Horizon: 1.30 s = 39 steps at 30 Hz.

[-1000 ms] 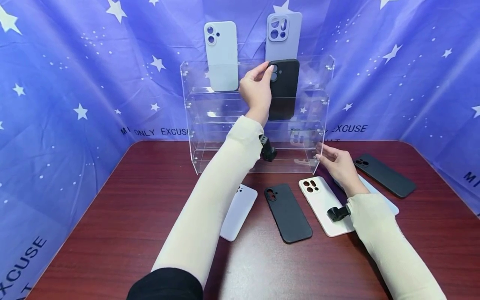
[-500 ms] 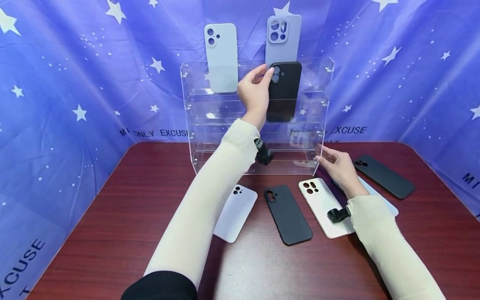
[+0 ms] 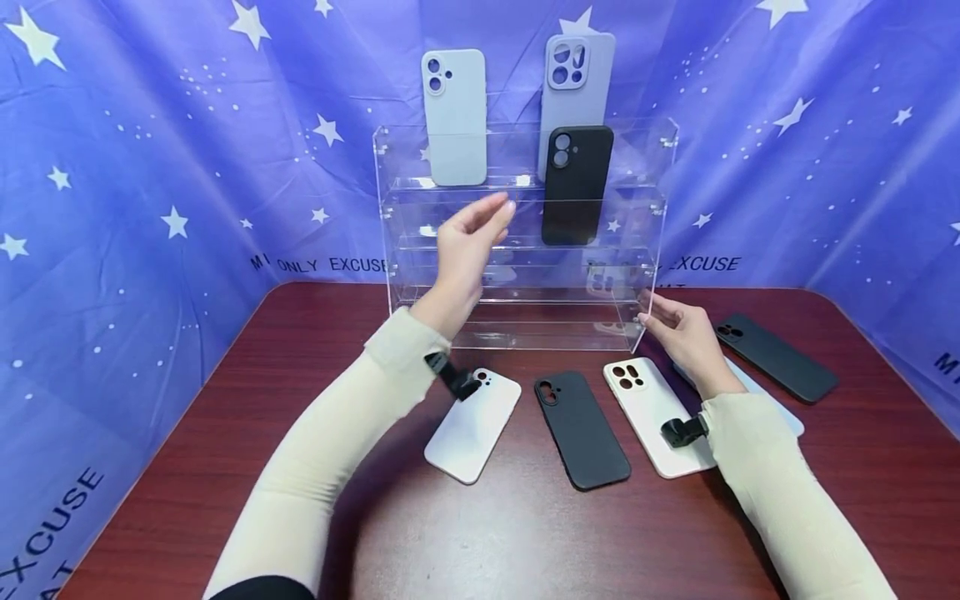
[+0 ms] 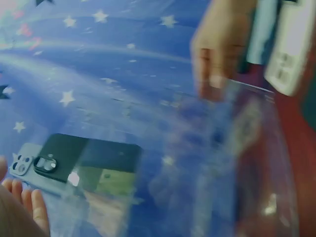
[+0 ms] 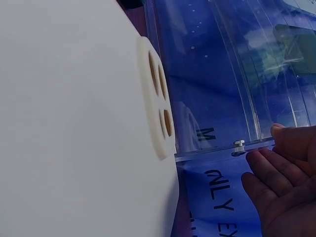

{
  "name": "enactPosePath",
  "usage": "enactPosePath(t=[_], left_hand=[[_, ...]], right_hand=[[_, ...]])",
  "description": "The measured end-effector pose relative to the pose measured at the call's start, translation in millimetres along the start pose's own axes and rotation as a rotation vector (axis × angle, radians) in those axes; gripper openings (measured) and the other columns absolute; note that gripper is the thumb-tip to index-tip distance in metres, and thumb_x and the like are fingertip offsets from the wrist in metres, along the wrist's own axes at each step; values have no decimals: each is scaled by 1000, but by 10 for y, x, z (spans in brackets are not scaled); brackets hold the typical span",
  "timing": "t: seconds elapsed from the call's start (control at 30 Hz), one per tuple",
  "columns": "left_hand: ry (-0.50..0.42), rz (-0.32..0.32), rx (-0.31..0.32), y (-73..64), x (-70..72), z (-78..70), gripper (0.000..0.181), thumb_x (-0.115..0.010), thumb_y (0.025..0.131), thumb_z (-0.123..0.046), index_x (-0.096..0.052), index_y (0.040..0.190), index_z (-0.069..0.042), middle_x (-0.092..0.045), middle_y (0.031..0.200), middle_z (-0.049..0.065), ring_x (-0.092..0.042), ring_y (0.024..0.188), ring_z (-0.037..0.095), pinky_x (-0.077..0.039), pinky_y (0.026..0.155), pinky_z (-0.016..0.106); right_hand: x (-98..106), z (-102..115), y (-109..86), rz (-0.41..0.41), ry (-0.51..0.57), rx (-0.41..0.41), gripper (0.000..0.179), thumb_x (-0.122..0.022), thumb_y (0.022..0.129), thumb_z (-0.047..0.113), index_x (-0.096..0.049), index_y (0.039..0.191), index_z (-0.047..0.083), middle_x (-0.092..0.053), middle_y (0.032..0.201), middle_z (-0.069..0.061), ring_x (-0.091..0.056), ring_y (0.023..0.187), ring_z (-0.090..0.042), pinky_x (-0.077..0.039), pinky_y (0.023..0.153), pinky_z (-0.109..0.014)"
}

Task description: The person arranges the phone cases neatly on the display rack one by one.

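"Where's the black case (image 3: 577,185)?"

"Upright on the clear stand (image 3: 525,227), hiding the lavender case's (image 3: 573,104) lower part."

"And the left grip (image 3: 467,247)?"

"Near it, thumb and fingers loosely apart, holding nothing. The right grip (image 3: 684,337) pinches the stand's side edge."

"How many cases?"

"Three up there, five countable on the desk (image 3: 480,542); the right wrist mostly covers a pale blue case (image 3: 789,423)."

1. Left sleeve (image 3: 375,387): cream, snug, creased mid-arm, with black cloth (image 3: 262,588) at its near end.
2. Right sleeve (image 3: 780,479): cream too.
3. Small black wrist cameras, left one (image 3: 456,381) and right one (image 3: 682,431), jut out by the sleeves' far ends.
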<state>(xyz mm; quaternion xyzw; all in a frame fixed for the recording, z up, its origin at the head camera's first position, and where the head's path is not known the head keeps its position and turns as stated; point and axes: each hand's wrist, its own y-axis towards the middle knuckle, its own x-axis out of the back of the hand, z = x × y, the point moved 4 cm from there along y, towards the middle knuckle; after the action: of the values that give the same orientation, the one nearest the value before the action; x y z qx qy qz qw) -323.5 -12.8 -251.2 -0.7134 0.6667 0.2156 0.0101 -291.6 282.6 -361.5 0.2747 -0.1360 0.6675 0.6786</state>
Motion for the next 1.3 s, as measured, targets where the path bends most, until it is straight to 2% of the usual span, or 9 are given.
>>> enactPosePath(t=[0.13,0.2,0.33,0.5,0.73,0.87,1.1,1.2,1.3], left_hand=[[150,143,73,-220,288,186,33,-71,84,-11,-65,116,-4,-66,115,10,-63,99,14,-49,93,26],[197,185,123,-321,451,295,34,-70,85,-10,-64,118,-4,-65,118,12,-62,101,13,-47,96,27],[232,223,219,-498,751,476,37,-67,86,-6,-60,122,1,-64,119,12,-61,99,8,-46,97,27],[262,254,331,-716,971,623,40,-65,86,-3,-57,124,5,-61,123,18,-63,97,5,-47,96,27],[306,275,429,-935,1079,806,43,-66,84,-2,-56,126,4,-54,130,23,-57,113,20,-47,97,29],[320,302,465,-1009,1093,918,46,-67,84,-2,-55,127,3,-54,132,20,-49,123,28,-42,103,35],[358,321,529,-1067,1101,1067,55,-70,81,-1,-52,132,-1,-49,139,14,-40,130,30,-35,109,39],[371,336,534,-1073,1096,1101,59,-70,81,1,-48,135,0,-45,142,16,-38,132,31,-34,110,40],[416,378,493,-1085,1077,1113,61,-70,80,1,-46,137,1,-45,141,17,-40,130,31,-33,110,41]], right_hand=[[3,1,-3,6,-8,-5,50,-55,96,23,-43,139,1,-51,132,-20,-56,113,-12,-41,82,-1],[0,3,-8,10,-21,-11,50,-55,97,24,-43,139,1,-52,132,-20,-56,115,-17,-40,82,-1],[1,-1,-13,10,-35,-17,50,-55,97,25,-42,139,2,-53,131,-19,-55,116,-24,-41,83,-2],[4,-21,-28,4,-34,-27,50,-54,97,26,-43,139,2,-54,131,-18,-56,116,-22,-41,83,-2],[-18,-61,-24,11,-9,-24,50,-54,97,25,-42,139,2,-53,132,-18,-57,110,-6,-40,82,-1],[-18,-61,-13,-2,-2,-21,49,-55,96,22,-43,139,0,-52,133,-18,-57,112,-8,-41,83,-1],[-21,-28,1,-15,28,6,48,-57,96,18,-44,138,-1,-51,133,-20,-57,113,-11,-42,84,-2],[-22,-19,2,-13,42,12,48,-57,95,17,-44,138,-2,-51,133,-20,-55,115,-14,-41,83,-2],[-12,-20,3,-14,43,10,48,-57,95,17,-43,138,-1,-51,132,-20,-56,112,-9,-41,83,-1]])
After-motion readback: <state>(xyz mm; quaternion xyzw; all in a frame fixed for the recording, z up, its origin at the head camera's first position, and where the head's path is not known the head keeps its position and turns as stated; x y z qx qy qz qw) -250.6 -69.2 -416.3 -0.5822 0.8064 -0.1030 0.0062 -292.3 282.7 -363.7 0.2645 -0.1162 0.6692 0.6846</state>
